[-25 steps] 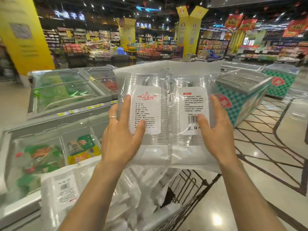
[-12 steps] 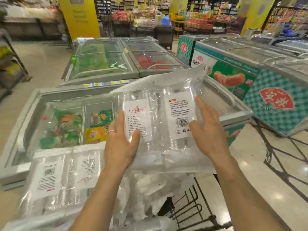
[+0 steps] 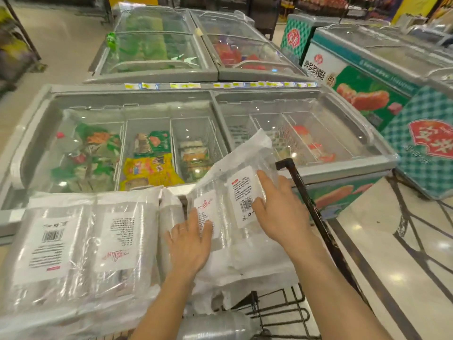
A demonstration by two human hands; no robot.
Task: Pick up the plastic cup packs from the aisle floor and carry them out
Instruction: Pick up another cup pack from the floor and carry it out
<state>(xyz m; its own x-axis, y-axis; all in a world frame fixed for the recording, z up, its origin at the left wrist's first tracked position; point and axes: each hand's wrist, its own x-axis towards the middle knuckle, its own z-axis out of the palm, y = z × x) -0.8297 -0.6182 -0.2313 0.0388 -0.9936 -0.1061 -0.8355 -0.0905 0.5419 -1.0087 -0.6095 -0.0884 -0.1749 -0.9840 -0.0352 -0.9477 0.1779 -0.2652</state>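
Note:
A clear plastic cup pack (image 3: 235, 192) with two white labels lies tilted on top of other packs in a black wire shopping cart (image 3: 282, 310). My left hand (image 3: 190, 244) lies flat on its lower left part, a ring on one finger. My right hand (image 3: 279, 207) presses on its right label. A second, larger cup pack (image 3: 81, 251) lies flat at the left of the cart. More crumpled clear packs (image 3: 215, 322) show underneath, near the bottom edge.
Right behind the cart stands a glass-topped chest freezer (image 3: 210, 94) full of frozen food. More freezers (image 3: 157, 74) stand behind it, and green printed ones (image 3: 362, 94) to the right. Shiny tiled floor (image 3: 397, 241) runs along the right; the cart's dark handle (image 3: 285, 164) rises there.
Both hands have lowered the cup pack from chest height down onto the pile in the cart. My view has tipped downward toward the cart and the freezers.

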